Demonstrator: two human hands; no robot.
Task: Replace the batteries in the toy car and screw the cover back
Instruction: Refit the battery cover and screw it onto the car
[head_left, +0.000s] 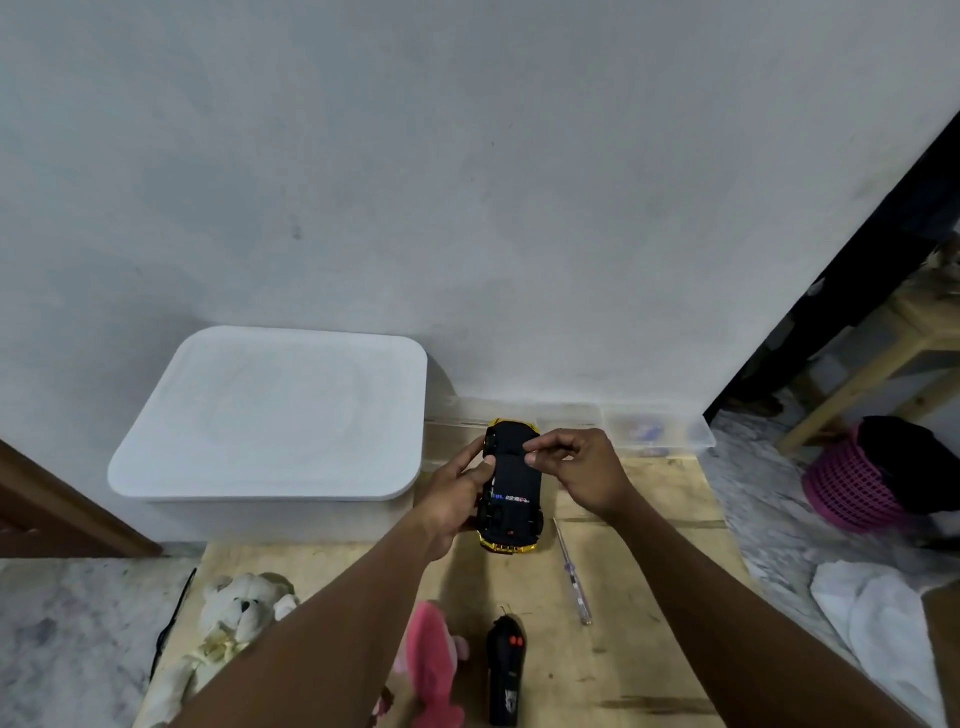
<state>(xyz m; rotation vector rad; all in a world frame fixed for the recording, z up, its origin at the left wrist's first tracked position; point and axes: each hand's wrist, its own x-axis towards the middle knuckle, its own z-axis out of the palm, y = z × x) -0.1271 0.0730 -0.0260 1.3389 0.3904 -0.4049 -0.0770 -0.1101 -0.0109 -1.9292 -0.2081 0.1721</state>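
I see the toy car (511, 488) upside down, black underside up, held over the wooden table (649, 597). My view shows the left hand (457, 499) gripping its side. The right hand (582, 467) pinches at the underside; what its fingertips hold is too small to tell. A screwdriver (571, 571) and a remote control (505, 670) lie nearer. A white box (270, 415) stands against the grey wall (467, 182). The pink plush (431, 660) is cut off below.

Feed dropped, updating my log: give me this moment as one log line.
toy car: upside down, gripped by left hand | right hand: fingertips pinched at underside, item unclear | screwdriver: lying on table, untouched
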